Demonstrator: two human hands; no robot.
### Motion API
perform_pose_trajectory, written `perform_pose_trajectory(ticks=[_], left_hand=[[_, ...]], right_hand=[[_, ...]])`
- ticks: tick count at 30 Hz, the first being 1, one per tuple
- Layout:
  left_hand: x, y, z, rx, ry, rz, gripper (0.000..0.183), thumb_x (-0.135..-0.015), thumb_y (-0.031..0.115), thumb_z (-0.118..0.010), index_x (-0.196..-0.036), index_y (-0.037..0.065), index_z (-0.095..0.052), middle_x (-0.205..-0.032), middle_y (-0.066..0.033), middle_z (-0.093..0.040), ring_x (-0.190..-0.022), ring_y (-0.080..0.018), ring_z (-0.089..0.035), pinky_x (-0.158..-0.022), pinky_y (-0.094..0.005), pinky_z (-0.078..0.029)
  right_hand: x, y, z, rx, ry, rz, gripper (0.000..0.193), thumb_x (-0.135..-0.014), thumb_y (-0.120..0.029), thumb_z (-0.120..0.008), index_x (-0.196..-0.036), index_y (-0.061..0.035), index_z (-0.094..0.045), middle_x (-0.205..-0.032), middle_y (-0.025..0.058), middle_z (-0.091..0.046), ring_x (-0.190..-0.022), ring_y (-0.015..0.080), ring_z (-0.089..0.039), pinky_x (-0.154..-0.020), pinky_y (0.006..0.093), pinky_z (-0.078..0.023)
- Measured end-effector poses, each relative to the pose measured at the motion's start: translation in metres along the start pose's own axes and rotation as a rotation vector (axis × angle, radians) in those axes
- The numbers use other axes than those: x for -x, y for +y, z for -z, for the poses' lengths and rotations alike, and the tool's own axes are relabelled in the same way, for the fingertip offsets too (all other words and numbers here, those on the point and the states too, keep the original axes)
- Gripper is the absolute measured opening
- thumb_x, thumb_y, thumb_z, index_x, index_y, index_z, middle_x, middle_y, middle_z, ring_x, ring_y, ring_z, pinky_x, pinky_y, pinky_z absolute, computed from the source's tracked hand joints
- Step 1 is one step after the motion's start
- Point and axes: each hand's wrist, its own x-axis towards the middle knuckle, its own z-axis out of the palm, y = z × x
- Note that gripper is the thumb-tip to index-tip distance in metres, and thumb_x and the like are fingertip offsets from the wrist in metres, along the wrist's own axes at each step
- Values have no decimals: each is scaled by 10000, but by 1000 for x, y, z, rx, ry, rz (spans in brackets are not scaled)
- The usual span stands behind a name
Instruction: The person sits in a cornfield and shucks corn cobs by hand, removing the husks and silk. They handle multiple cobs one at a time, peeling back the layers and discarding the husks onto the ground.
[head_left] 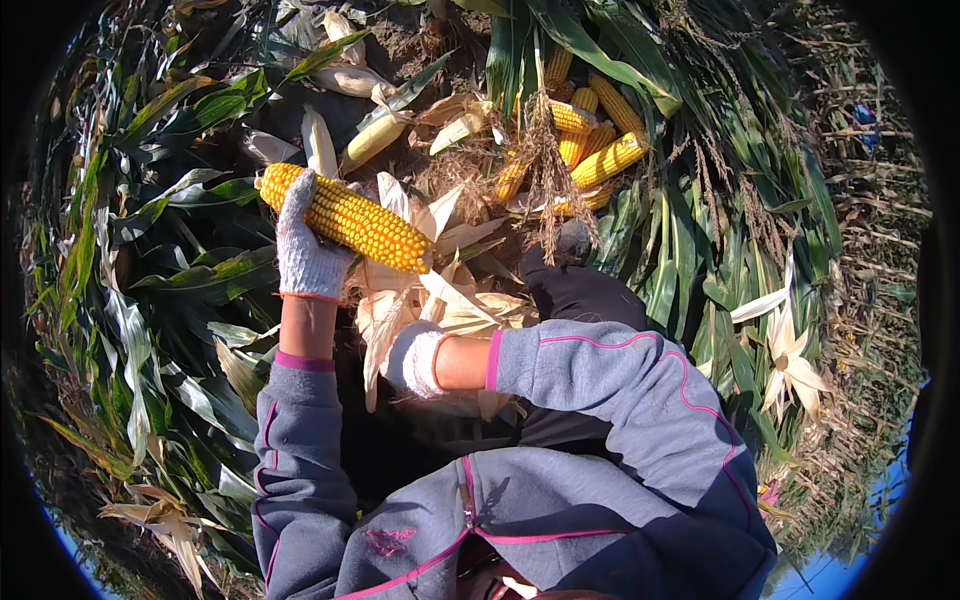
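A bare yellow ear of corn lies slantwise across my gloved left hand, whose fingers wrap round its left part. Lower down, close to my body, my gloved right hand is curled in among pale, dry corn husks. The hand looks closed on the husks, though its fingers are mostly hidden. Loose husk leaves fan out just past it, below the free end of the ear.
Husked yellow ears are heaped at the far right of centre, under a dry tassel. Several ears still in husk, one of them greenish, lie beyond my left hand. Green corn stalks surround me, and my dark-clad leg stretches out before me.
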Motion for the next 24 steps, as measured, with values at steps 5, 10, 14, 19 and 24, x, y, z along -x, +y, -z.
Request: perform_pose_trajectory(ticks=[5, 10, 14, 19, 24], left_hand=[[-5, -62, -26, 63, 0, 90, 506, -890, 357, -650, -1237, 24, -491, -1145, -189, -601, -1083, -356, -591, -979, -504, -471], [21, -101, -113, 174, -534, 218, 695, -953, 501, -475, -1472, 74, -298, -1437, -215, -410, -1243, -421, -483, -1071, -536, -382], [8, -96, -97, -187, -818, 281, 603, -989, 431, -429, -1456, 64, -325, -1305, -219, -532, -1132, -383, -578, -1033, -515, -423], [-54, -118, -21, -514, -56, 7, 285, -926, 136, -594, -1186, 32, -543, -982, -120, -653, -794, -237, -677, -665, -325, -571], [-117, -105, 37, -492, 180, -204, 226, -888, 98, -583, -1110, 55, -580, -909, -87, -639, -690, -204, -651, -622, -323, -553]], right_hand=[[-2, -14, 26, -49, -267, -164, 305, -874, -301, -583, -1121, -189, -721, -1162, 49, -684, -1064, 280, -651, -856, 445, -520], [-41, 28, -85, -610, 675, -311, 324, -973, -325, -401, -1144, -192, -641, -1119, 59, -680, -1063, 279, -621, -785, 427, -506], [16, 7, 22, -218, 136, -300, 307, -952, -303, -412, -1120, -178, -636, -1111, 75, -659, -1039, 245, -621, -823, 385, -485], [22, -7, 43, 13, -203, -195, 256, -916, -279, -511, -1044, -175, -707, -1066, 46, -698, -990, 210, -659, -765, 387, -501], [10, 0, 30, 35, -119, -214, 218, -896, -219, -528, -973, -158, -723, -898, 44, -713, -889, 229, -669, -731, 381, -473]])
